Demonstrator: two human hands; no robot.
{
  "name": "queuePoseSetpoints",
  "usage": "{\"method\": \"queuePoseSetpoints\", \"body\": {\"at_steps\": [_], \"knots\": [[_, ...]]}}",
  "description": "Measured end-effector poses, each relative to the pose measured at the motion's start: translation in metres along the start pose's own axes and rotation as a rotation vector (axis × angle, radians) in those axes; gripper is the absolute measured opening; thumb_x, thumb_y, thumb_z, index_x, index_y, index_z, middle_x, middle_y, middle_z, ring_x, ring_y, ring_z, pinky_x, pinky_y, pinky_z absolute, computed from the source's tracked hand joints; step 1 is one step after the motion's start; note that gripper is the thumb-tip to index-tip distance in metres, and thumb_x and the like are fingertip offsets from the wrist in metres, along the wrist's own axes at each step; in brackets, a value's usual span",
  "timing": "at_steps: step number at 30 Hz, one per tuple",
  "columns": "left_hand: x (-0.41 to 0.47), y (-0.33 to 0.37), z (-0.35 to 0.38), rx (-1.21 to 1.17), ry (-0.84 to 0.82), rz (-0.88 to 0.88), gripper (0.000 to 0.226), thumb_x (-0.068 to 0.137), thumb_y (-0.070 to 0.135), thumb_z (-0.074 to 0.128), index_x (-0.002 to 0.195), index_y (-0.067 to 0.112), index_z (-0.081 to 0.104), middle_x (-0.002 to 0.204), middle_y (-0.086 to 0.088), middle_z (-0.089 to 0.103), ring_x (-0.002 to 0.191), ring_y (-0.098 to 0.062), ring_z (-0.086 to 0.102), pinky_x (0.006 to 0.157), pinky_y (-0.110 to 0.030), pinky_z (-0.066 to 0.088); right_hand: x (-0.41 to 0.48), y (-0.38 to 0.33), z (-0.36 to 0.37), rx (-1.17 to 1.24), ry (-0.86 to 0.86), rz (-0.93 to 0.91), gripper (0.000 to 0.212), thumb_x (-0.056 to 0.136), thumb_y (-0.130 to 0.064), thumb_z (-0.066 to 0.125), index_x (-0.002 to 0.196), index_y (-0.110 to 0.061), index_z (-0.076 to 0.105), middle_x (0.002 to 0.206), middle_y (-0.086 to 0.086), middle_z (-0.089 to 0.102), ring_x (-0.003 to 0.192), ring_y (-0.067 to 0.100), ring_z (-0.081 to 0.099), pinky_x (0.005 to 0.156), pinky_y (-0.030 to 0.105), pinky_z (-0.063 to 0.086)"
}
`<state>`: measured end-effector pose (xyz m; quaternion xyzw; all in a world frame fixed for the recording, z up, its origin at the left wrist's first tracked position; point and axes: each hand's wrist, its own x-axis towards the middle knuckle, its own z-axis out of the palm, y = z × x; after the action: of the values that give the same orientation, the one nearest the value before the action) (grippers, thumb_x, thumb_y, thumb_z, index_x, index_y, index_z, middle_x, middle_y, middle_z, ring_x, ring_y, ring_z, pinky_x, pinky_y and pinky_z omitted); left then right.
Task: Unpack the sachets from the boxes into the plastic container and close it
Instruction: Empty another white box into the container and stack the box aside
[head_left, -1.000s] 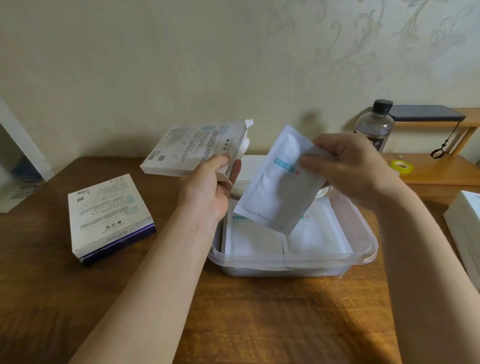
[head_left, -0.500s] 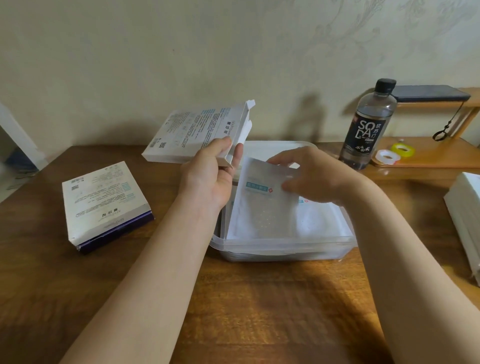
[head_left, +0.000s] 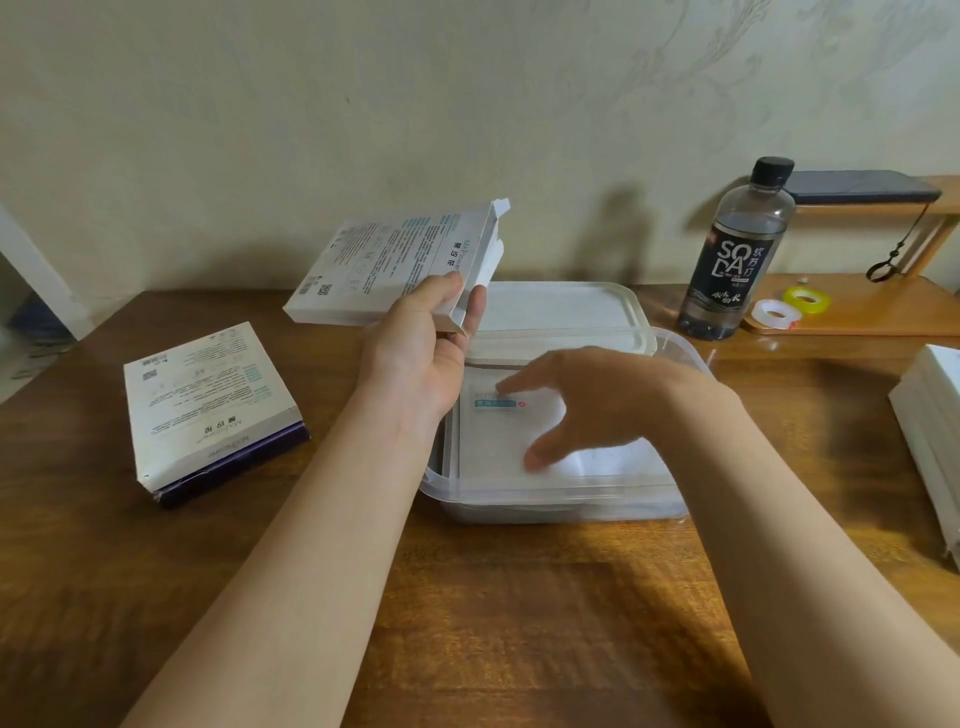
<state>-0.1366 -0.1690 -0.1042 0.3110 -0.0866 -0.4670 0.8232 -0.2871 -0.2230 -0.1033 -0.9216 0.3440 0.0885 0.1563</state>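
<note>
Directly beneath the spread, empty fingers (head_left: 519, 385) of the right hand (head_left: 597, 400) lies the top sachet (head_left: 498, 441), flat in the plastic container (head_left: 561, 501); motion blur hides whether the fingertips touch it. Just up and left of them, the left hand (head_left: 415, 348) grips the open box (head_left: 395, 260) at its mouth end. The box's long axis runs away leftward and its mouth faces the right hand, probably the nearer for the next withdrawal. Box contents are not visible. Beyond the fingers rests the lid (head_left: 556, 312); farther left lies a second box (head_left: 208, 410). A white stack (head_left: 930, 441) at far right is cut off.
</note>
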Motion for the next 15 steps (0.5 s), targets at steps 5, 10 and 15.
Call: {"method": "queuePoseSetpoints", "body": {"at_steps": [5, 10, 15], "knots": [[0.002, 0.0, -0.002, -0.016, 0.006, -0.004, 0.035, 0.088, -0.013, 0.064, 0.106, 0.016, 0.059, 0.112, -0.01, 0.069, 0.11, -0.024, 0.064, 0.079, -0.037, 0.064, 0.005, -0.005, 0.006, -0.054, -0.069, -0.022, 0.091, 0.08, -0.061, 0.071, 0.155, -0.043, 0.022, 0.162, -0.013, 0.028, 0.148, 0.018, 0.027, 0.12, 0.04, 0.021], [0.002, 0.0, -0.002, -0.023, 0.0, -0.006, 0.034, 0.089, -0.013, 0.064, 0.104, 0.016, 0.059, 0.11, -0.01, 0.069, 0.11, -0.024, 0.064, 0.082, -0.039, 0.063, 0.006, -0.011, 0.01, -0.062, -0.074, -0.049, 0.09, 0.084, -0.061, 0.067, 0.156, -0.043, 0.017, 0.162, -0.012, 0.027, 0.147, 0.019, 0.028, 0.119, 0.04, 0.023], [0.001, -0.001, -0.001, -0.01, -0.005, -0.007, 0.033, 0.09, -0.013, 0.063, 0.102, 0.017, 0.058, 0.11, -0.009, 0.068, 0.113, -0.025, 0.063, 0.086, -0.041, 0.062, 0.007, -0.015, 0.012, -0.115, -0.083, -0.055, 0.089, 0.087, -0.06, 0.064, 0.157, -0.041, 0.013, 0.163, -0.009, 0.026, 0.148, 0.02, 0.027, 0.118, 0.038, 0.024]]}}
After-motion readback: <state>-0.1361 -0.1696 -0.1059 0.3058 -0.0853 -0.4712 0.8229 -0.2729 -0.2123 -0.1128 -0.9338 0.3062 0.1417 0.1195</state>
